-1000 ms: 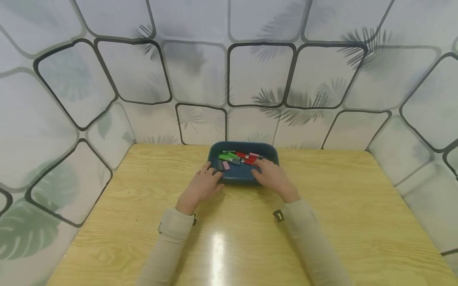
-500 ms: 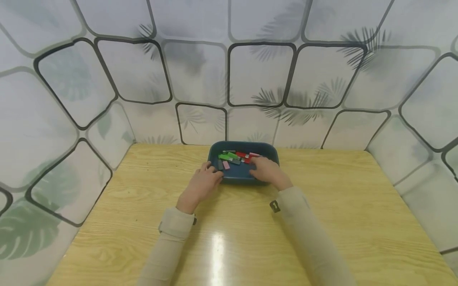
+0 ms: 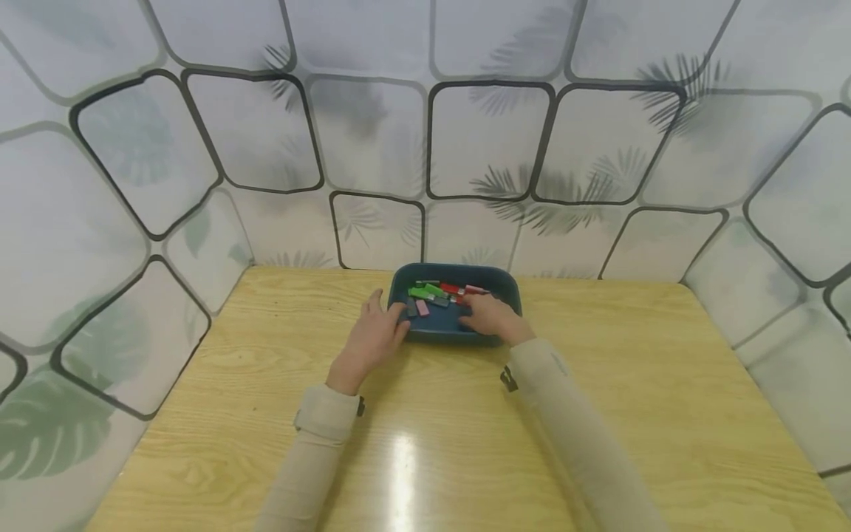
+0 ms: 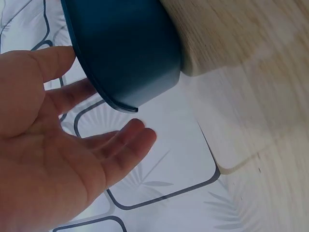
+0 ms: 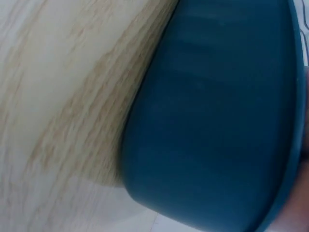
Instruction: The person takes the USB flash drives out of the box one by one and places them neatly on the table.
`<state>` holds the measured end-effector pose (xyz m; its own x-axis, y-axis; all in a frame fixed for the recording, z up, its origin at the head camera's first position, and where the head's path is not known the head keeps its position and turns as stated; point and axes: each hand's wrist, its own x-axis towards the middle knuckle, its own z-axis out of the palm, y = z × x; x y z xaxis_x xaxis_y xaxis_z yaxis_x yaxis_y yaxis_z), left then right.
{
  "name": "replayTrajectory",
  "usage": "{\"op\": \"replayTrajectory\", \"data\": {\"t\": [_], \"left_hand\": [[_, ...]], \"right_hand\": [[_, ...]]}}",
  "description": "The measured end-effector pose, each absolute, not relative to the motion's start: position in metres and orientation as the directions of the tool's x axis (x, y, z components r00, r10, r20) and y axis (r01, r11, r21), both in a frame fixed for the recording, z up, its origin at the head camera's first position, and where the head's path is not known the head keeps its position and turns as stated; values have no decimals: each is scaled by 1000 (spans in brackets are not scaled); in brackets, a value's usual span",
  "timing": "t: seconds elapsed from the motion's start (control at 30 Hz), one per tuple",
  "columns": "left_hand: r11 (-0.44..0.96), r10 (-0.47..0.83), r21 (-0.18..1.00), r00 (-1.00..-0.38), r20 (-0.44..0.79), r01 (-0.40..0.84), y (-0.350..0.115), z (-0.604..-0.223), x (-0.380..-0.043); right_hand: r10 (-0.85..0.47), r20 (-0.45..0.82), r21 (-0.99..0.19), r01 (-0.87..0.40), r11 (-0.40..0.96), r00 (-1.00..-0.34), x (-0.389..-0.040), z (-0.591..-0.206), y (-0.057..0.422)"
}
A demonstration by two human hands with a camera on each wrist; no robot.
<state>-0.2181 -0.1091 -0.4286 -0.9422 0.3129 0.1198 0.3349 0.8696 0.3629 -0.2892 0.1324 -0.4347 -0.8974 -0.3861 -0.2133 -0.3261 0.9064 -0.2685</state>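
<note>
A dark blue plastic bin (image 3: pixel 439 337) stands at the back of the wooden table, holding several USB sticks. Among them are a green stick (image 3: pixel 418 292), a small pink stick (image 3: pixel 422 307), a dark grey stick (image 3: pixel 411 308) and a red stick (image 3: pixel 452 289). My left hand (image 3: pixel 371 336) is at the bin's left front corner. In the left wrist view its thumb and a finger are at the rim, while the other fingers extend loosely outside. My right hand (image 3: pixel 495 316) reaches over the front right rim, its fingertips down by the red sticks; whether they pinch one is hidden.
Behind the bin rises a wall covering (image 3: pixel 479 140) with a pattern of dark outlines and leaves, which also lines both sides. The wooden tabletop (image 3: pixel 412 414) spreads out in front, with a bright reflection on it.
My right hand has shifted left and further into the bin, over the red sticks. The left hand's fingers have straightened and lifted at the rim. The bin's contents look the same.
</note>
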Motion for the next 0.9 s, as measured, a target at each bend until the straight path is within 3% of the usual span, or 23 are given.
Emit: {"op": "replayTrajectory", "data": {"t": [0.43,0.8,0.9], "left_hand": [[894,303,373,-948,-97,247,-113,-428,-221],[890,297,388,-950,-93,240,-114,-431,-222],[890,295,393,-950,-102,234,-114,-430,-221]], "right_hand": [[-436,-192,-321,-363,875,-879,-295,-441,133],[-490,-160,-344,-417,841,-857,-300,-443,134],[-427,-137,-341,-362,868,-894,-300,-444,134]]}}
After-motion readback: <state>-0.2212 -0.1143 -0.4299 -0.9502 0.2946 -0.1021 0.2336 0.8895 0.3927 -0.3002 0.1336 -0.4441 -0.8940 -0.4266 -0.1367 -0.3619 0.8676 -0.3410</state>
